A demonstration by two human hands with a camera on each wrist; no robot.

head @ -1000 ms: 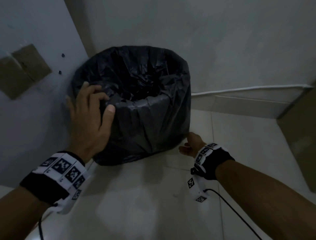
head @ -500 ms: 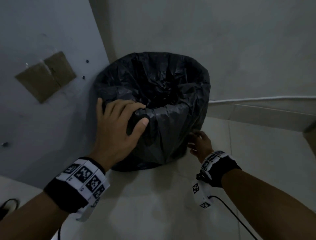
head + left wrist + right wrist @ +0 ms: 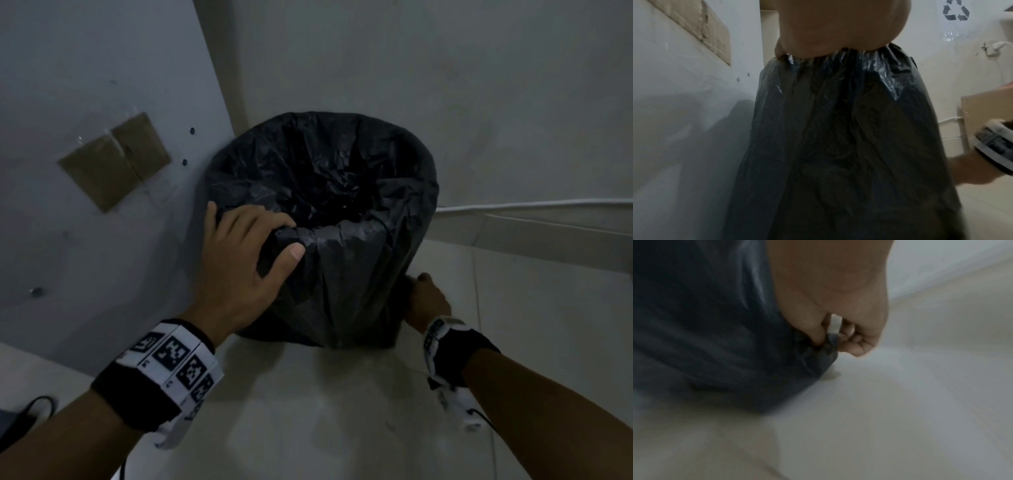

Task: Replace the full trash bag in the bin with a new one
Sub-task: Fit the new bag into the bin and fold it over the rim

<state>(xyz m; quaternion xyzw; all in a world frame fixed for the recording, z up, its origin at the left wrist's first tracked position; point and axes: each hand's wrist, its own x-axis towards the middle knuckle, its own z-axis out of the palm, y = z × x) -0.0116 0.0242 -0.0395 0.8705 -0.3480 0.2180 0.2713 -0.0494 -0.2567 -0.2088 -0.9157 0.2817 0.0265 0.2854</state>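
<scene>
A round bin stands in the corner, wholly draped in a black trash bag (image 3: 342, 267) that lines its mouth and hangs down to the floor; the bin itself is hidden under the plastic. My left hand (image 3: 246, 253) grips the near left rim, fingers curled over the edge and thumb pressed on the outside. In the left wrist view the bag (image 3: 838, 129) fills the middle below my palm. Low at the bin's right side, my right hand (image 3: 424, 301) pinches the bag's bottom hem (image 3: 828, 344) between thumb and fingers just above the floor.
A grey wall panel (image 3: 102, 102) with a taped brown patch (image 3: 116, 161) stands close on the left. A white cable (image 3: 531, 205) runs along the back wall's base. Pale floor tiles (image 3: 342, 411) spread in front. A cardboard box (image 3: 992, 105) sits to the right.
The view has shifted left and closer, so the bin sits further right in frame. My left hand's fingers curled over the rim. My right hand reached in to the bag's lower edge and took hold.
</scene>
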